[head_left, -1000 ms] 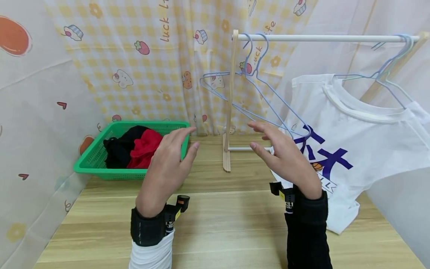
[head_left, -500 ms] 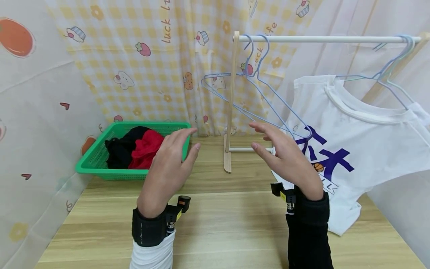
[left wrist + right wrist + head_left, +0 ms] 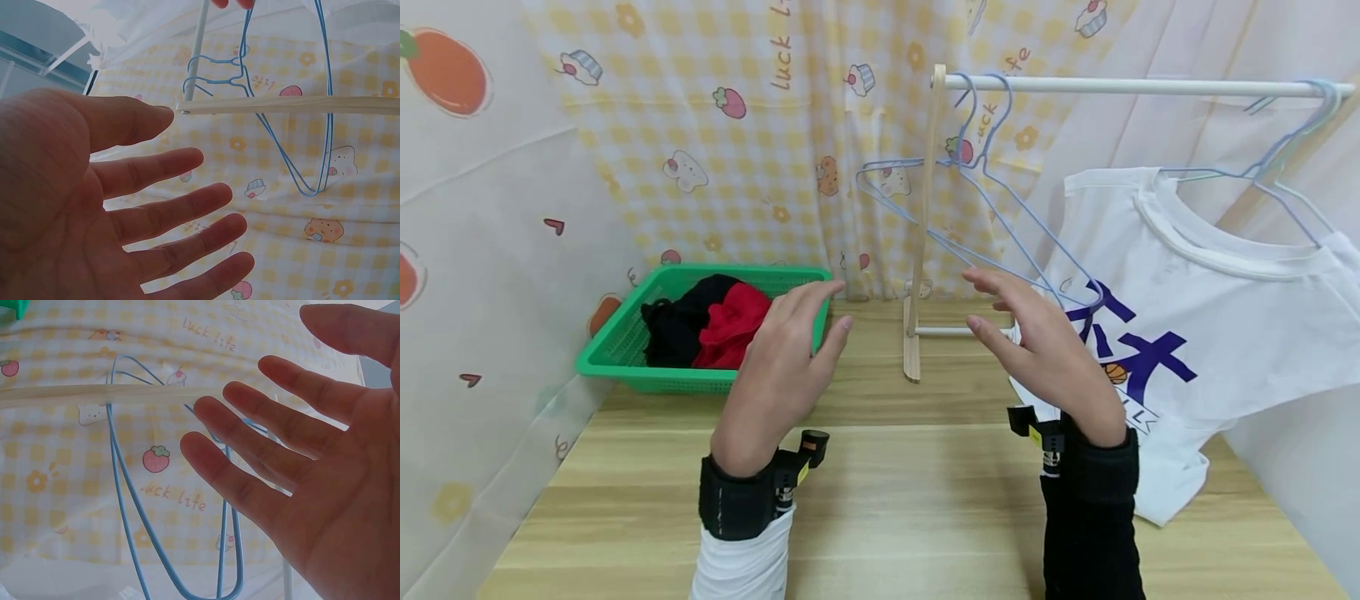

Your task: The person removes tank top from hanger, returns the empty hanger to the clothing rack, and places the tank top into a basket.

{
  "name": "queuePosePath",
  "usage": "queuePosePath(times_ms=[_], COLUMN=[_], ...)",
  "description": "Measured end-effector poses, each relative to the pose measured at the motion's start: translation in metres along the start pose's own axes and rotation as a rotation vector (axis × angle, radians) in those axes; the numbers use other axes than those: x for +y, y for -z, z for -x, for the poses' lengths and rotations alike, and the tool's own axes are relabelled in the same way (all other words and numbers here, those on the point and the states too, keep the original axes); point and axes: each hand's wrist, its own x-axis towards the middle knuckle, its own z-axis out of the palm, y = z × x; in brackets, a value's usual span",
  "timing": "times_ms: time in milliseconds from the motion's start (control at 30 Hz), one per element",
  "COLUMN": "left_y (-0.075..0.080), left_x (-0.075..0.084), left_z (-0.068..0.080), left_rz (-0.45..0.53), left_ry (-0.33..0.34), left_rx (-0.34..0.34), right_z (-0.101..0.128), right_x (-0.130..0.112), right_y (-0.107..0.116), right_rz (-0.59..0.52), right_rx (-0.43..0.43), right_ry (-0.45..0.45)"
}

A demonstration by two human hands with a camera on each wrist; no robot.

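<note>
A patterned yellow curtain [image 3: 737, 125] with cupcakes and strawberries hangs behind a wooden table [image 3: 887, 500]. On the table stands a clothes rack [image 3: 925, 225] with a wooden upright and a white top rail. A white T-shirt [image 3: 1195, 317] with dark blue print hangs on a hanger toward the right end of the rail, its hem lying on the table. A green basket [image 3: 617, 358] sits at the table's back left, holding black and red clothes [image 3: 707, 321]. Two empty blue wire hangers [image 3: 992, 217] hang from the left end of the rail, next to the upright, slanting down toward the T-shirt.

The left hand [image 3: 782, 367] is raised above the table just in front of the basket's right end, fingers straight and spread, holding nothing. The right hand [image 3: 1045, 350] is raised just to the right of the rack's upright, in front of the low ends of the blue wire hangers and the T-shirt's edge; its fingers are also spread wide and hold nothing. The palms face each other, well apart, with the rack's foot between them further back.
</note>
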Motion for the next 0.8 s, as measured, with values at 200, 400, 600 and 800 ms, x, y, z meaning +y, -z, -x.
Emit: queuePosePath(times_ms=[200,400,600,800], left_y=[0.001,-0.001,-0.004,-0.005], left_x=[0.000,0.000,0.001,-0.001], left_z=[0.000,-0.002,-0.004,-0.005], left_rz=[-0.005,0.006,-0.007,-0.014], left_ry=[-0.006,0.014,0.009,-0.005], left_rx=[0.002,-0.032,-0.038,-0.031], right_z=[0.001,0.004,0.005,0.005], right_x=[-0.002,-0.004,0.003,0.010], right_y=[0.000,-0.001,0.005,0.029], right_rz=[-0.005,-0.006,0.034,0.043], right_rx=[0.030,0.089,0.226,0.345], right_ry=[-0.003,-0.029,0.045,0.078])
